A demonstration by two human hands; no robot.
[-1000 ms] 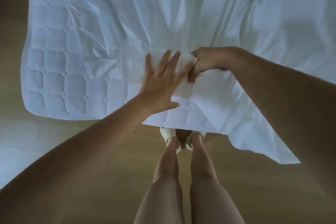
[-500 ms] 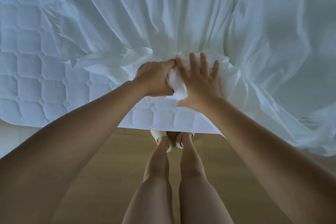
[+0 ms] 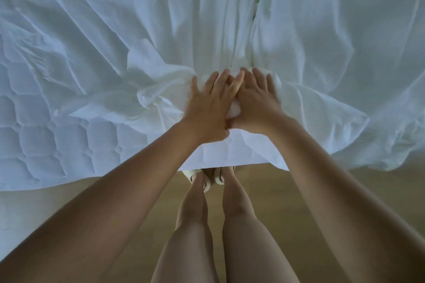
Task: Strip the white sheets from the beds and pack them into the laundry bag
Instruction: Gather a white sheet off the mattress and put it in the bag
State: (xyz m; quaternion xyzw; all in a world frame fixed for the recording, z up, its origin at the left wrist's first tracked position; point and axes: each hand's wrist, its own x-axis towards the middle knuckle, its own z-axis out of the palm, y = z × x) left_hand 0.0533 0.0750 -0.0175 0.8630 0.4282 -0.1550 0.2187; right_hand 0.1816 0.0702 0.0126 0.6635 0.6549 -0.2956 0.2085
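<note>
A white sheet (image 3: 230, 18) lies rumpled across the bed and is drawn into a bunch near the bed's front edge. My left hand (image 3: 210, 105) lies flat on that bunch, fingers straight and spread. My right hand (image 3: 255, 101) presses on it right beside the left, fingers also straight. The two hands touch, with a small wad of sheet showing between them. A flap of the sheet hangs over the bed's edge at the right. No laundry bag is in view.
The quilted white mattress cover (image 3: 46, 140) is bared at the left of the bed. Wooden floor (image 3: 310, 190) runs in front of the bed. My legs and pale slippers (image 3: 207, 179) stand against the bed's front edge.
My left hand has opened from a grip on the bunched sheet to flat fingers. Both hands have moved farther onto the bed, and more sheet is gathered toward them.
</note>
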